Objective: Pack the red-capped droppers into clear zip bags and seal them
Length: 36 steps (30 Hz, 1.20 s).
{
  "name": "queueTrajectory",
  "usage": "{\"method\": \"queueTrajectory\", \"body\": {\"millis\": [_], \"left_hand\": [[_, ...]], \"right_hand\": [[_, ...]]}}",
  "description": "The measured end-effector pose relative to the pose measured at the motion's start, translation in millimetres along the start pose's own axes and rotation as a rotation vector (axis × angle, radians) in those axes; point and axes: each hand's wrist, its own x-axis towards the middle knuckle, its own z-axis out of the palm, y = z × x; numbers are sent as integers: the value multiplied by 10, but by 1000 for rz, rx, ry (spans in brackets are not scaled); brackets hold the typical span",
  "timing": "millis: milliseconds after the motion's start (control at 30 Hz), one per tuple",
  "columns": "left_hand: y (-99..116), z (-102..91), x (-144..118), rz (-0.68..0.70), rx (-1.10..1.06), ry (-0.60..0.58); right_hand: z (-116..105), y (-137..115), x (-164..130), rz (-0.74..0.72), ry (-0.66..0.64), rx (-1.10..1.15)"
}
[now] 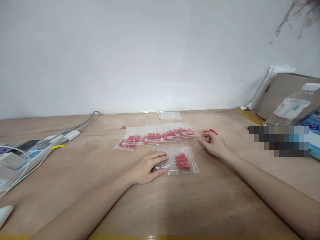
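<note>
My left hand (152,166) rests with fingers spread on a clear zip bag (171,168), pressing its left part to the table. Several red, rounded, finger-like pieces (182,161) lie side by side in the right part of that bag; their exact kind I cannot make out. To the right of the bag, my right hand (212,143) has its fingers curled together on more red pieces (212,131), partly hidden by the fingers. A thin pale strip shows below its fingertips. Behind the hands, overlapping clear bags (156,129) with similar red pieces form a row.
A flat clear bag (170,115) lies near the wall. At left are a white power strip (33,160), cables (75,126) and a dark phone (28,146). A plastic bottle (291,108), a grey-brown container (277,90) and a blue package (313,133) stand at right.
</note>
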Motion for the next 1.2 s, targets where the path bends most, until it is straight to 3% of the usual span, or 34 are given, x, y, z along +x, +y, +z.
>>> {"method": "queueTrajectory", "body": {"millis": [100,233,300,533,733,933,1200], "left_hand": [[4,-4,-1,4,-2,0],[5,-7,-3,2,1,-1],[1,-4,-4,7,2,0],[4,-5,0,14,1,9],[-10,3,6,12,5,2],[-21,10,7,14,-1,6],[-11,8,2,15,-14,12]], "right_hand": [[-99,-7,12,-161,-134,-119],[-295,33,52,-404,-497,-50],[-370,52,65,-476,-553,-60],[-594,-38,60,-719,-500,-94],[-576,-173,-30,-610,-503,-220],[-417,-317,-151,-667,-392,-250],[-559,-228,-78,-629,-445,-200]]}}
